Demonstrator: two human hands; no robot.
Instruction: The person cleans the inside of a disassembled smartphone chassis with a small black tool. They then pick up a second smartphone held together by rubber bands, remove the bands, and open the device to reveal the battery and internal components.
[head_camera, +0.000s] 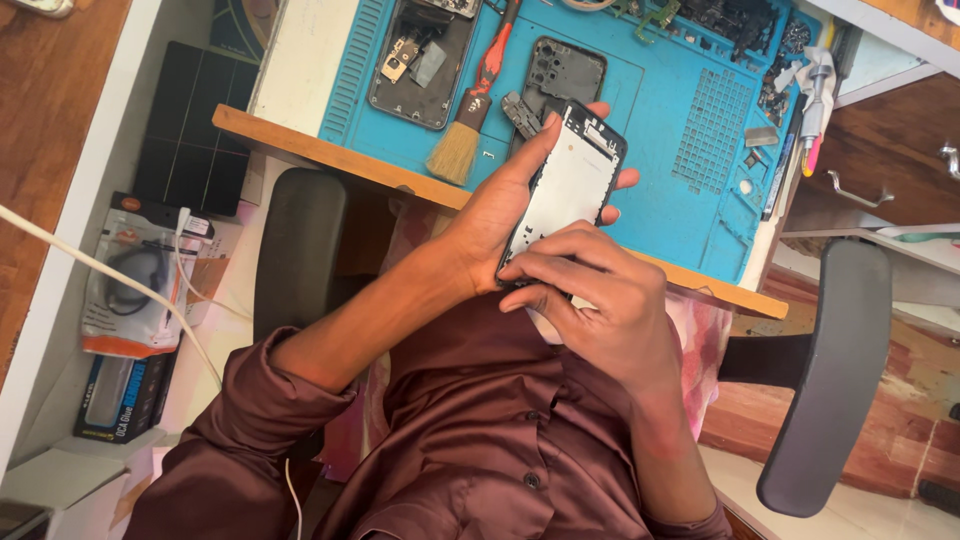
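Work surface: blue repair mat (690, 90) on a wooden desk (330, 155), far side of the scene. Black chair armrests stand left (300, 250) and right (825, 380).

Person: maroon shirt (480, 440) fills the near centre.

Left hand (500, 205): fingers curled round a phone frame (570, 185), thumb up its left edge, fingertips showing past its right edge. It holds the frame above the desk's near edge, tilted, pale inner plate facing up.

Right hand (600, 300): fingers bent, tips pressed on the frame's near end; whether they pinch anything small cannot be told.

On the mat, left: opened phone body (425, 65) with bare internals. Centre: second dark phone frame (565, 70), just beyond the held one. Between these: brush (470, 110) with red handle and tan bristles. Far right: a heap of small parts (740, 20) and a pale tool (818, 85).

Left of chair, low: packaged cable (135, 290), a white cord (100, 270) across it, dark box (125, 395).
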